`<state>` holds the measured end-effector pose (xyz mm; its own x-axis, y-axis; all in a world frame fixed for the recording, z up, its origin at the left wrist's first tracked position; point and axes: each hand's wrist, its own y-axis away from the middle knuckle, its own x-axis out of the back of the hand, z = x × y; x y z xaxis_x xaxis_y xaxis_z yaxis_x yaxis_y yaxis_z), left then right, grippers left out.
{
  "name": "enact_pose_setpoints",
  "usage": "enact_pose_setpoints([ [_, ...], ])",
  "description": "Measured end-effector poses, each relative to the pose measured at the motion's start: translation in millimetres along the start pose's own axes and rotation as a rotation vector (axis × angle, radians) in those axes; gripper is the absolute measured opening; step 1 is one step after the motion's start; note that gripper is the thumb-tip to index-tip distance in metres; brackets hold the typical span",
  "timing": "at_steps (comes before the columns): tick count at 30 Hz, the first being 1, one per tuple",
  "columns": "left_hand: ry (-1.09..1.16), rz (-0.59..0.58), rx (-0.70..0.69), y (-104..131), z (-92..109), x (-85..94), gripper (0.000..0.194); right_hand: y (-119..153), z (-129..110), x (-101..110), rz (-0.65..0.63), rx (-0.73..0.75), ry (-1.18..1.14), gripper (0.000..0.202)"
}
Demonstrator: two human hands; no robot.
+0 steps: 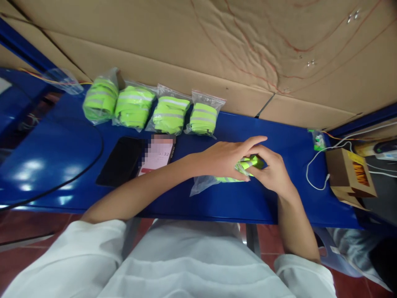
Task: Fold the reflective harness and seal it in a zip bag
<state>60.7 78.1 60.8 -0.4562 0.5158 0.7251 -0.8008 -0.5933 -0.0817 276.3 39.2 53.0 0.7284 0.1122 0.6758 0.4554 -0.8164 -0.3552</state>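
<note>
Band: a folded neon-yellow band (252,162), partly inside a clear bag (204,182), lay mid-desk, nearer the front edge, between both hands.
Handling: it looked light, soft and floppy; the bag film looked slippery, so the firm folded bundle, not the loose film, seemed the better place to grip.
Left hand: the left hand (225,159) reached in from the left, forearm low across the desk (62,153), fingers closed over the bag mouth and band, forefinger stretched out above.
Right hand: the right hand (273,170) came from the front edge, wrist bent, fingers curled round the band's right end.
Phones: a dark phone (120,160) and a lit phone (159,154) lay left of the hands.
Far edge: four filled bags (169,114) stood in a row.
Right end: a small carton (349,176) and a white cable (313,165).
</note>
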Motion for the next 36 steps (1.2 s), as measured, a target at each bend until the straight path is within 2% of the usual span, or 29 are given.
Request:
enact_pose_setpoints([
  [2,0.062,0.025,0.012,-0.5,-0.8,1.8,0.111,0.8,1.7,5.7,-0.036,0.017,-0.021,0.022],
  [5,0.183,0.077,0.007,-0.2,-0.2,4.5,0.105,2.7,1.8,13.4,-0.205,0.095,-0.036,0.027],
  [7,0.238,0.102,-0.012,0.3,1.8,4.8,0.099,3.7,-2.6,12.8,-0.299,0.084,-0.056,0.052],
  [9,0.292,0.122,-0.038,0.5,5.0,3.2,0.096,3.4,-10.0,7.2,-0.299,0.041,-0.077,0.073],
  [11,0.348,0.161,-0.084,0.6,9.1,0.3,0.091,1.8,-17.7,-0.4,-0.215,0.032,-0.048,0.065],
  [14,0.360,0.221,-0.134,3.6,15.1,-3.0,0.088,-1.2,-23.7,-8.1,-0.019,0.127,0.032,0.029],
  [16,0.333,0.236,-0.153,10.6,17.0,-3.0,0.093,-2.1,-22.2,-8.5,0.148,0.143,0.069,0.011],
  [18,0.333,0.223,-0.178,22.5,16.4,-1.8,0.100,-1.8,-18.4,-7.0,0.262,0.081,0.077,0.021],
  [19,0.351,0.211,-0.190,29.7,15.3,-1.4,0.102,-1.5,-16.5,-6.4,0.267,0.036,0.053,0.028],
  [21,0.411,0.209,-0.192,44.8,11.9,-2.4,0.096,-0.6,-15.1,-6.6,0.192,-0.034,-0.049,0.034],
  [24,0.485,0.295,-0.132,63.6,5.5,-10.3,0.081,0.4,-19.6,-10.7,0.072,-0.048,-0.149,0.025],
  [27,0.470,0.368,-0.048,73.8,-0.5,-22.3,0.083,0.2,-24.7,-17.5,0.021,-0.080,-0.151,0.030],
  [32,0.448,0.267,-0.003,80.8,-3.2,-28.3,0.091,0.5,-20.1,-28.6,-0.214,-0.323,-0.327,0.042],
  [34,0.520,0.230,0.050,83.7,-2.9,-22.7,0.095,1.7,-18.6,-30.6,-0.218,-0.330,-0.337,0.045],
  [36,0.562,0.202,0.135,86.3,-4.0,-14.9,0.089,2.7,-19.9,-30.8,-0.099,-0.259,-0.253,0.043],
])
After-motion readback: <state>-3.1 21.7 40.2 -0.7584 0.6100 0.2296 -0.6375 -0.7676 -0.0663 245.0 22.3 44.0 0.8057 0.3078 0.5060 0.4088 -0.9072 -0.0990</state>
